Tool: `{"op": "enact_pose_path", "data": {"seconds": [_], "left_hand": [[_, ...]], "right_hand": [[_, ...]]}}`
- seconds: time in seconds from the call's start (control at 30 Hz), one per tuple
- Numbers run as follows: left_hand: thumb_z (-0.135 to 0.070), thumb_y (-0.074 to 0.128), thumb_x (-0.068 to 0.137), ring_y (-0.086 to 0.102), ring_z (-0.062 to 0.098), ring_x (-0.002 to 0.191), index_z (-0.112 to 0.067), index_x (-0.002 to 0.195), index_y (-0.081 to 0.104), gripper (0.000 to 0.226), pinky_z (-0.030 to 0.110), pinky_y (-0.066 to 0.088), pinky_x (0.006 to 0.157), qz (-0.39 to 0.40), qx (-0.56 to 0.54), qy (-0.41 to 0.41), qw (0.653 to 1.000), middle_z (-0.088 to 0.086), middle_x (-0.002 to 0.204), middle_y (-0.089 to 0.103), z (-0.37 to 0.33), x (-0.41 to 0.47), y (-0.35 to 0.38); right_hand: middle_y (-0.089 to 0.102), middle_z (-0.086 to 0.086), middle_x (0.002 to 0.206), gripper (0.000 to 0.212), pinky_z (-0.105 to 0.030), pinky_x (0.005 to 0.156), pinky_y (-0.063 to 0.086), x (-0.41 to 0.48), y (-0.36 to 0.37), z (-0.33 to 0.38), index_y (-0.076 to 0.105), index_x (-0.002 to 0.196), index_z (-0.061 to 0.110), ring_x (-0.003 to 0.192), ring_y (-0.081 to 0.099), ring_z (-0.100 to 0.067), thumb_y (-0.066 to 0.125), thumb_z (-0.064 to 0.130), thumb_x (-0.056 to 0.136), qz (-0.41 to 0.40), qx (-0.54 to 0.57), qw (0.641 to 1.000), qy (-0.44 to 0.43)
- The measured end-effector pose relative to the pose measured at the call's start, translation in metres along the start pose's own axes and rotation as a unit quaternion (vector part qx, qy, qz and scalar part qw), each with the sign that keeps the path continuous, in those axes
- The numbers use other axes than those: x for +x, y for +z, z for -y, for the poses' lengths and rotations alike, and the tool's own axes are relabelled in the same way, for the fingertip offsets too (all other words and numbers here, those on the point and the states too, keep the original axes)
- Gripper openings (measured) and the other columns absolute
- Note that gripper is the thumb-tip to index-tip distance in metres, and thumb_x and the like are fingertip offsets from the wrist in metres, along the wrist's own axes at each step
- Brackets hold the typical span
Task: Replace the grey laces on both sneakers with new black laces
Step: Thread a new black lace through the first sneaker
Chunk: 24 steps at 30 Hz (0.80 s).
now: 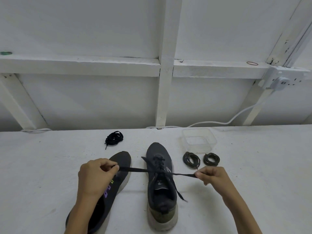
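Two dark sneakers stand toe-away on the white surface. The right sneaker (160, 183) is upright with a black lace (135, 170) threaded through its eyelets. My left hand (96, 176) pinches one stretch of that lace, pulled out to the left over the left sneaker (118, 166). My right hand (212, 176) pinches the other stretch, pulled to the right. A loose lace end hangs beside the right sneaker's collar. The left sneaker leans on its side, partly hidden under my left arm. Two coiled grey laces (191, 159) (211, 159) lie to the right. A bundled black lace (114, 138) lies behind the shoes.
A clear plastic container (199, 141) stands behind the grey coils. A white cable (236, 118) runs along the back edge to a socket (280, 80) on the white framed wall.
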State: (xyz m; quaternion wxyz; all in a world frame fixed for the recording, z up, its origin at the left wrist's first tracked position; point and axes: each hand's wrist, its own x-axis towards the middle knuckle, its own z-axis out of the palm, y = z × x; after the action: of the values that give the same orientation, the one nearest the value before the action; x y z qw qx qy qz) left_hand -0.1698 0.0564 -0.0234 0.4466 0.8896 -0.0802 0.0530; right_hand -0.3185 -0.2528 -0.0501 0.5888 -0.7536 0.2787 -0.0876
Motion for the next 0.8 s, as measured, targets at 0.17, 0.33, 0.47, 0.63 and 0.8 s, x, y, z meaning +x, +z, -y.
{"op": "enact_pose_path", "data": {"seconds": [0.17, 0.33, 0.47, 0.63, 0.8], "left_hand": [[-0.011, 0.075, 0.076, 0.062, 0.013, 0.047, -0.026, 0.064, 0.072, 0.019, 0.007, 0.039, 0.044, 0.024, 0.066, -0.008, 0.998, -0.010, 0.050, 0.064, -0.003, 0.000, 0.003], [-0.018, 0.071, 0.074, 0.063, 0.006, 0.080, -0.040, 0.074, 0.067, 0.022, 0.027, 0.050, 0.073, 0.173, 0.192, 0.023, 0.966, -0.019, 0.078, 0.068, 0.000, -0.001, 0.008], [-0.019, 0.061, 0.083, 0.045, 0.003, 0.126, -0.034, 0.121, 0.062, 0.040, 0.026, 0.033, 0.109, 0.188, 0.069, 0.165, 0.966, -0.020, 0.134, 0.049, -0.010, -0.005, 0.028], [-0.043, 0.046, 0.098, 0.012, -0.007, 0.144, -0.031, 0.145, 0.038, 0.049, 0.012, 0.011, 0.116, 0.254, -0.147, 0.079, 0.953, -0.024, 0.153, 0.022, -0.031, -0.027, 0.086], [-0.042, 0.040, 0.100, 0.019, -0.004, 0.139, -0.026, 0.153, 0.019, 0.060, 0.017, 0.016, 0.111, 0.228, -0.286, -0.136, 0.921, -0.015, 0.157, 0.021, -0.030, -0.062, 0.113]], "right_hand": [[0.057, 0.005, 0.052, 0.019, -0.012, 0.052, 0.038, 0.004, 0.003, -0.016, 0.073, 0.065, 0.010, 0.055, 0.043, -0.013, 0.073, 0.001, 0.081, -0.018, -0.010, 1.000, 0.004], [0.071, 0.004, 0.071, 0.011, -0.019, 0.070, 0.044, 0.005, 0.008, -0.018, 0.076, 0.071, 0.016, 0.067, 0.061, -0.009, 0.077, 0.013, 0.081, 0.087, -0.096, 0.991, 0.029], [0.067, 0.022, 0.111, 0.017, -0.014, 0.085, 0.043, 0.009, 0.015, -0.004, 0.075, 0.103, 0.030, 0.098, 0.061, 0.011, 0.072, 0.028, 0.087, 0.071, -0.067, 0.995, -0.007], [0.053, 0.018, 0.130, 0.039, -0.009, 0.086, 0.037, 0.014, 0.067, 0.008, 0.055, 0.134, 0.031, 0.109, 0.048, 0.012, 0.056, 0.040, 0.096, 0.031, 0.052, 0.998, -0.027], [0.048, 0.017, 0.144, 0.061, -0.032, 0.115, 0.036, 0.005, 0.118, -0.014, 0.048, 0.142, 0.030, 0.130, 0.046, 0.003, 0.057, 0.060, 0.090, 0.019, 0.128, 0.991, -0.024]]}}
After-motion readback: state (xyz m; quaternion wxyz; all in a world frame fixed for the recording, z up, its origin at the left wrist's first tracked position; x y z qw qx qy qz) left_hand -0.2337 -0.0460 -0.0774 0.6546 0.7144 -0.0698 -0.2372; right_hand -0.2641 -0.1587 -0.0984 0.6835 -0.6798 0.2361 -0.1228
